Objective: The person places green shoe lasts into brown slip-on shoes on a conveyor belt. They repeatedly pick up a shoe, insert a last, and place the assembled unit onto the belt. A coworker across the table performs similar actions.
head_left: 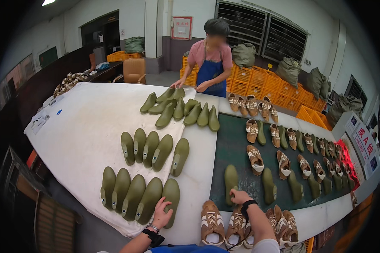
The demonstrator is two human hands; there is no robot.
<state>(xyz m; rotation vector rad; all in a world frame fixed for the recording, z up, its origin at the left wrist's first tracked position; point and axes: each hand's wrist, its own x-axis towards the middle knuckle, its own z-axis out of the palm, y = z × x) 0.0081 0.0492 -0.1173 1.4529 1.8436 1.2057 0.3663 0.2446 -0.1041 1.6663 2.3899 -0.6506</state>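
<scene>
My left hand point(161, 214) reaches to the rightmost green shoe last point(172, 195) of the near row, its fingers curled at the last's side near the heel. Several matching lasts point(133, 189) lie beside it on the white cloth. My right hand point(240, 197) has its fingers closed on the heel end of another green shoe last point(231, 178), which lies on the dark green conveyor belt point(249, 192) with its toe pointing away. Brown-and-white sneakers point(212, 221) stand just below my right hand, partly hidden by my forearm.
Sneakers point(254, 158) and lasts alternate in rows along the belt toward a lit machine point(361, 143) at right. Across the table, a co-worker point(213, 59) in a blue apron handles more lasts point(193, 113). Yellow crates point(283, 90) are stacked behind. A white cloth point(80, 122) covers the left table.
</scene>
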